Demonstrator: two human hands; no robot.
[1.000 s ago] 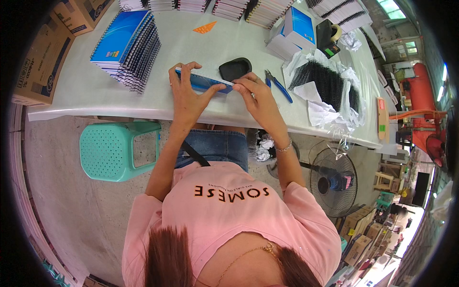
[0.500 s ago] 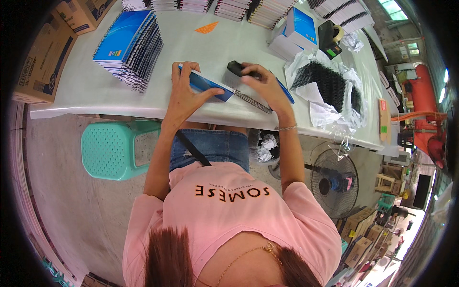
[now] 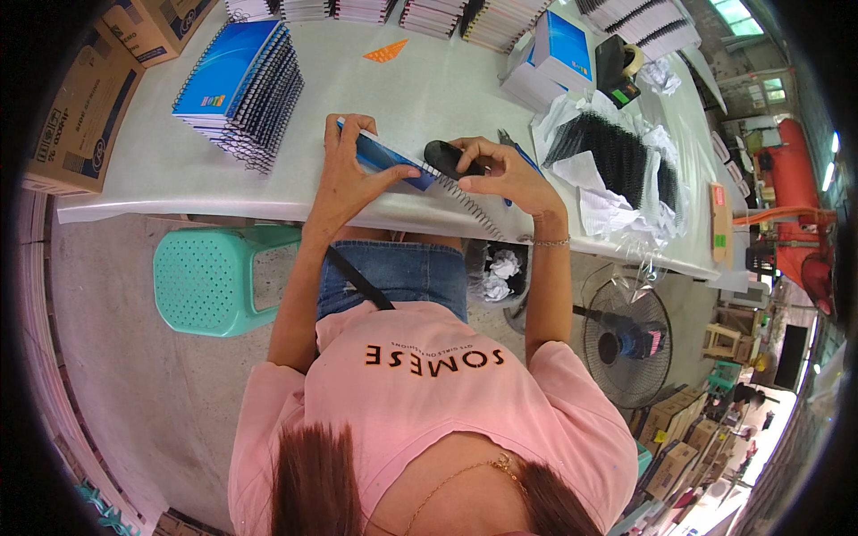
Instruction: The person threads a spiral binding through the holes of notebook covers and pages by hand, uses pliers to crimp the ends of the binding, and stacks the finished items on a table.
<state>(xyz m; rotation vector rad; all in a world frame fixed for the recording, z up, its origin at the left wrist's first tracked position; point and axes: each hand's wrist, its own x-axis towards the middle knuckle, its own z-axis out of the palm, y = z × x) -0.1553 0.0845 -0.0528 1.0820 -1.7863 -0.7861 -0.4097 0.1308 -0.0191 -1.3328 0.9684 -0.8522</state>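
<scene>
In my left hand [image 3: 347, 174] is a blue-covered notebook [image 3: 380, 155], held tilted near the table's front edge, with thumb and fingers closed on it. From the notebook's right end a loose wire spiral coil [image 3: 472, 207] sticks out and sags toward the table edge. My right hand [image 3: 509, 177] has its fingers closed round the right end of a black rounded object [image 3: 441, 155], whose kind I cannot make out. It sits right beside the coil and the notebook's edge. Partly hidden behind my right hand is a blue-handled tool [image 3: 525, 154].
A stack of blue spiral notebooks [image 3: 234, 67] stands at left. Black coils [image 3: 599, 152] lie on crumpled white paper at right, near a tape dispenser [image 3: 617, 76]. More notebooks [image 3: 565, 54] stand behind. Below are a green stool [image 3: 201, 281] and a fan [image 3: 630, 339].
My right hand has come nearer to me with the black object, which is now beside the notebook's end. The coil has gone from straight to bowed. My left hand and the notebook have hardly moved.
</scene>
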